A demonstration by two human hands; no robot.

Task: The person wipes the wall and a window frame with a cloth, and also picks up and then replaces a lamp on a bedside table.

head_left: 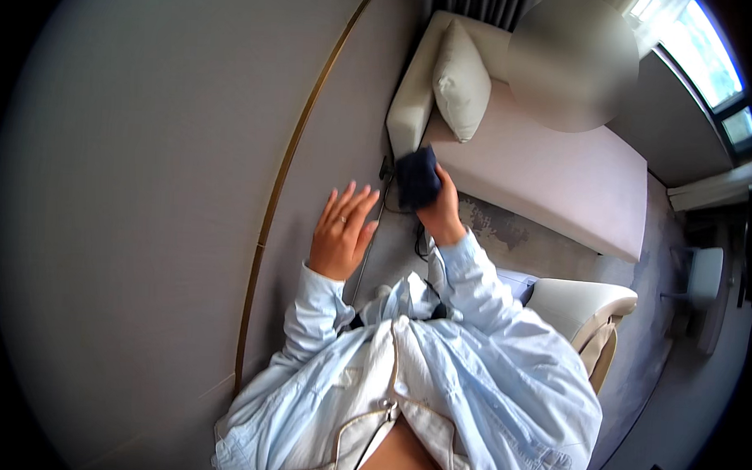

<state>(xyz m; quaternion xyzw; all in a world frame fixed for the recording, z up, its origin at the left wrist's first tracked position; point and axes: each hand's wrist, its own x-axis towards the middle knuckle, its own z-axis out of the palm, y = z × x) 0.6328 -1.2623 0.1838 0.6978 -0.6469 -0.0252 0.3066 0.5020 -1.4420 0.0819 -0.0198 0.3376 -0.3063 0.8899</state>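
My right hand (442, 209) grips a dark blue folded cloth (417, 177), a little blurred, in front of the sofa's near corner. The fingers behind the cloth are partly hidden. My left hand (344, 231) is raised beside it, near the wall, with its fingers spread and nothing in it; a ring is on one finger. Light blue denim sleeves cover both arms.
Beyond my hands stands a beige sofa (540, 160) with a cream cushion (462, 82). A grey wall (167, 165) with a gold trim strip runs along the left. A cream chair (572, 304) is close on the right. A dark cable (420, 243) hangs below my right hand.
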